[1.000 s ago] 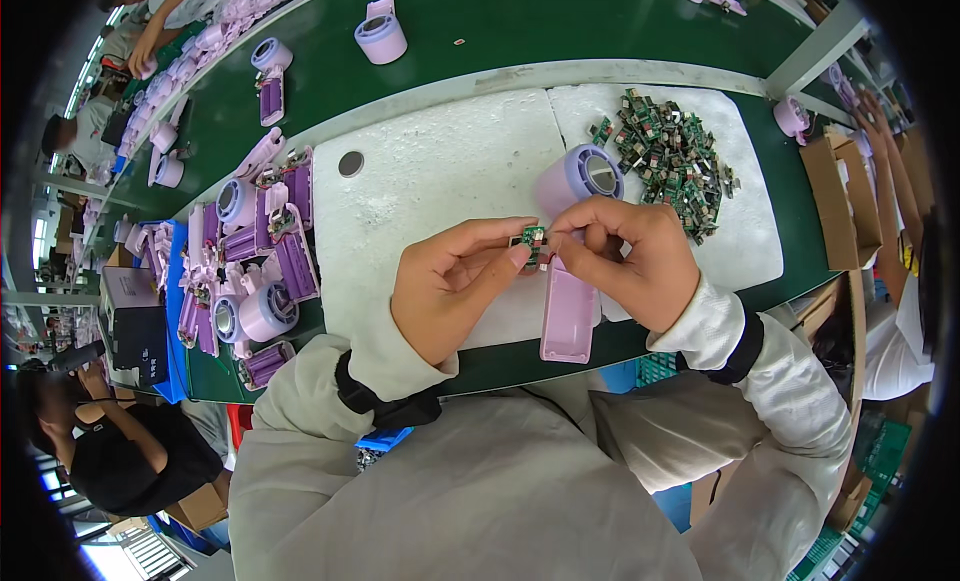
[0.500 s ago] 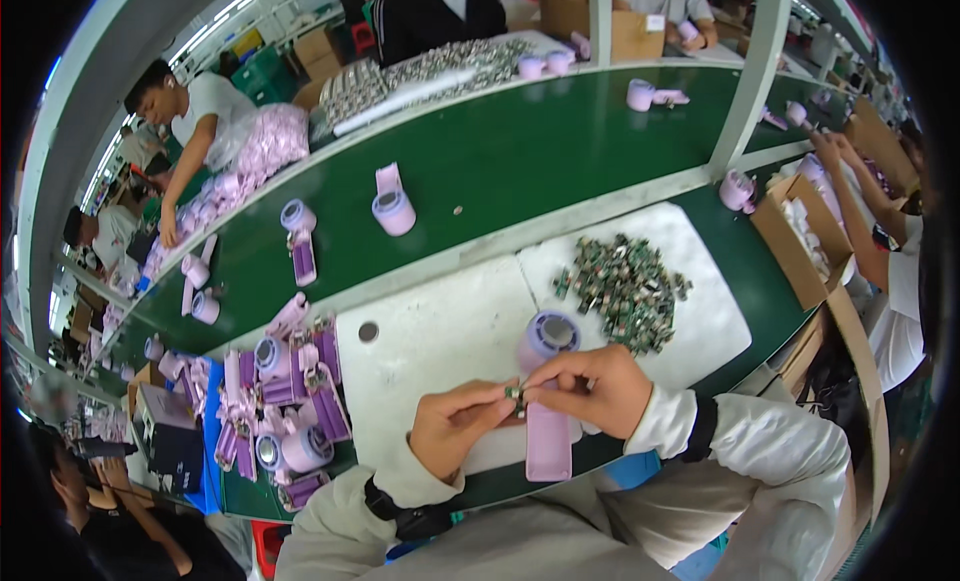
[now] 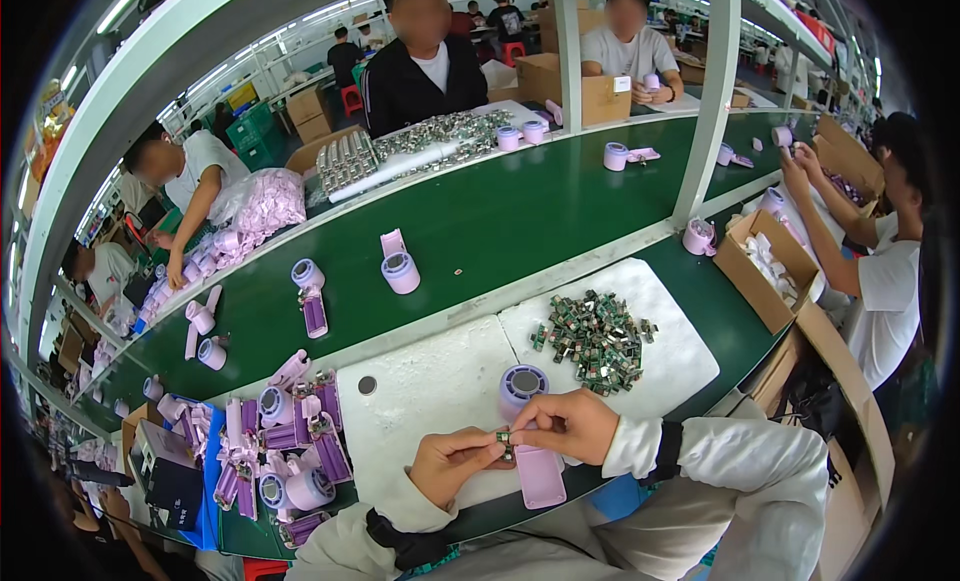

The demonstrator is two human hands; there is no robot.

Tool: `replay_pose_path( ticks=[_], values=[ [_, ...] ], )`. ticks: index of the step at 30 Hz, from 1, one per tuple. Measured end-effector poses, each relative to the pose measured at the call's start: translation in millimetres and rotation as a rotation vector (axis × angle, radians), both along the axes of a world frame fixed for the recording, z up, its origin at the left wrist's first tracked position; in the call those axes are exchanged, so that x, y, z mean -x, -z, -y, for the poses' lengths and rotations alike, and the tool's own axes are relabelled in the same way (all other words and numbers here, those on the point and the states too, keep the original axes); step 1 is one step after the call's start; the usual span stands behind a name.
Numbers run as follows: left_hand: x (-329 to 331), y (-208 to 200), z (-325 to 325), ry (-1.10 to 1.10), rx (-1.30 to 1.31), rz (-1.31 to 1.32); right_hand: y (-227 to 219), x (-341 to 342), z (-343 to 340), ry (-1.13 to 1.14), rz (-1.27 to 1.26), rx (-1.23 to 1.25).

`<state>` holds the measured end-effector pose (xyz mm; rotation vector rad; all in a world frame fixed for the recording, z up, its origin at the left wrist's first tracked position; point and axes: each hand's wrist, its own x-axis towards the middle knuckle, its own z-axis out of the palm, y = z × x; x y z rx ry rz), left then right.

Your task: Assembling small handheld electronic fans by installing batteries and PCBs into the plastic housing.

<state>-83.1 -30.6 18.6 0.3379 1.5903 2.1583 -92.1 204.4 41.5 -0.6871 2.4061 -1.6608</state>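
Observation:
My left hand (image 3: 450,466) is closed in a pinch on a small green circuit board (image 3: 503,438). The fingertips of my right hand (image 3: 572,427) are pinched together at the board's other side; what lies between them is partly hidden. Beneath both hands is a lilac housing (image 3: 541,477) with a round, ringed head and a long shallow handle, its middle covered by my right hand. A heap of similar circuit boards (image 3: 597,341) lies beyond on a white foam sheet (image 3: 672,321).
At my left are piled lilac housings (image 3: 290,436) and a blue bin (image 3: 208,481). A green conveyor belt (image 3: 480,226) carrying several housings runs across ahead. A grey post (image 3: 707,111) and an open cardboard box (image 3: 765,266) stand at the right. Other people work around the line.
The view has tilted up, so the belt and the board heap sit lower in the picture. My hands stay together at the small board above the housing.

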Motion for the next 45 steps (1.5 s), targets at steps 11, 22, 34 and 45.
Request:
replay_pose_path(
  ticks=[11, 22, 34, 45],
  values=[
    [6, 8, 0, -0.037, 0.002, 0.033, -8, 10, 3, -0.031, -0.127, -0.123],
    [9, 9, 5, -0.058, -0.148, 0.241, -35, 25, 6, -0.162, -0.261, -0.255],
    [6, -7, 1, 0.031, 0.011, 0.205, -27, 25, -15, -0.378, -0.488, -0.208],
    [-3, -8, -3, 0.048, 0.138, -0.022, -22, 9, -2, -0.390, -0.454, -0.337]
  ],
)
